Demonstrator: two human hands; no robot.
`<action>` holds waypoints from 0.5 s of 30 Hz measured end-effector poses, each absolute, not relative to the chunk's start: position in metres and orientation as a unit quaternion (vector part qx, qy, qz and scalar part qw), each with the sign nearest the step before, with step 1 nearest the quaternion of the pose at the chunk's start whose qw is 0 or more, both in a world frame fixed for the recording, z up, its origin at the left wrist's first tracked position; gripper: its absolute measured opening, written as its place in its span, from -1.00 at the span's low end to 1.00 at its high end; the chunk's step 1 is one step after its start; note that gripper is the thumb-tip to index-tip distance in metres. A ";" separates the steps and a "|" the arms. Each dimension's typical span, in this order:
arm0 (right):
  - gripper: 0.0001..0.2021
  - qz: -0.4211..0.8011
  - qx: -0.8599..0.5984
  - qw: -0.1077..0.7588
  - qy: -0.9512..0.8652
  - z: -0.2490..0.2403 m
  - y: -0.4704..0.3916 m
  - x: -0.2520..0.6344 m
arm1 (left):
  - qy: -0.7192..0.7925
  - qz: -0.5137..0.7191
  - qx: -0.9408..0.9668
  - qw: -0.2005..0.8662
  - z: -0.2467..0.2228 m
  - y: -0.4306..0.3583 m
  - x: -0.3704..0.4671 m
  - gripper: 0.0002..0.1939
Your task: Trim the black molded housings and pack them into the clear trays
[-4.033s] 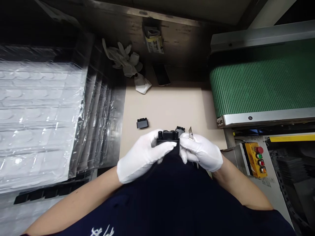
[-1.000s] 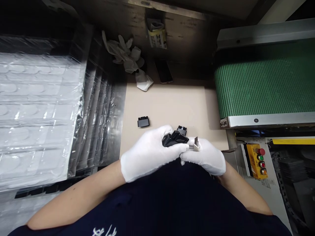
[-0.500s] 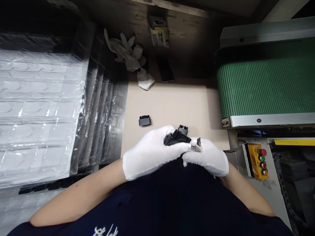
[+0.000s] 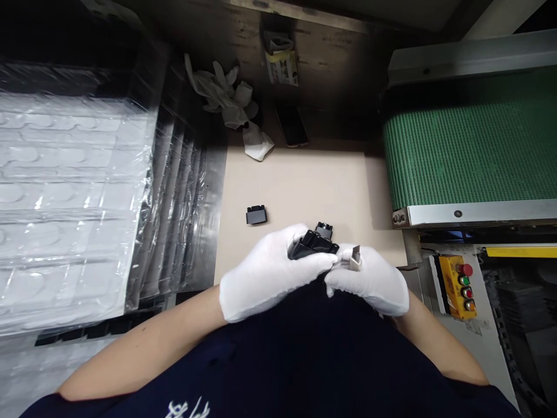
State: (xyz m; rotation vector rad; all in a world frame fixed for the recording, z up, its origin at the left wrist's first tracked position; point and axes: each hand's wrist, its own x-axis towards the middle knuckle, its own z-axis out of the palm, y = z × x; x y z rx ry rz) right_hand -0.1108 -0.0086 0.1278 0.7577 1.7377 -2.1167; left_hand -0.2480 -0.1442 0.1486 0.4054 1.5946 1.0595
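My left hand (image 4: 274,270), in a white glove, is closed around a black plastic part (image 4: 313,244) with a ridged, blocky top. My right hand (image 4: 369,276), gloved too, is closed on a small light-coloured strip (image 4: 355,259), perhaps metal, whose bent end sticks up above the fingers. The fingertips of both hands meet at the right end of the black part, and the contact there is partly hidden. Just beyond it lies a small black block (image 4: 324,229) on the beige board (image 4: 304,180). Another black block (image 4: 256,215) rests farther left.
Plastic-wrapped white trays (image 4: 69,203) are stacked on the left. White gloves (image 4: 226,96) and a phone (image 4: 292,125) lie at the back. A green conveyor belt (image 4: 474,151) stands on the right, above a yellow button box (image 4: 456,286).
My right hand and the strip have shifted slightly right, and the strip's upright end has turned a little. The left hand keeps its hold on the black part, almost unmoved.
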 end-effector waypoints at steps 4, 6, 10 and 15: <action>-0.83 -0.735 0.263 0.148 0.608 0.128 -0.009 -0.110 | 0.656 0.455 0.166 0.579 0.143 -0.147 -0.248 -0.68; -0.83 -0.733 0.260 0.146 0.611 0.128 -0.009 -0.110 | 0.651 0.456 0.166 0.584 0.142 -0.147 -0.248 -0.67; -0.83 -0.719 0.256 0.145 0.629 0.126 -0.008 -0.110 | 0.665 0.450 0.176 0.569 0.145 -0.146 -0.248 -0.69; -0.86 -0.685 0.255 0.145 0.667 0.125 -0.007 -0.113 | 0.747 0.411 0.213 0.477 0.148 -0.143 -0.244 -0.68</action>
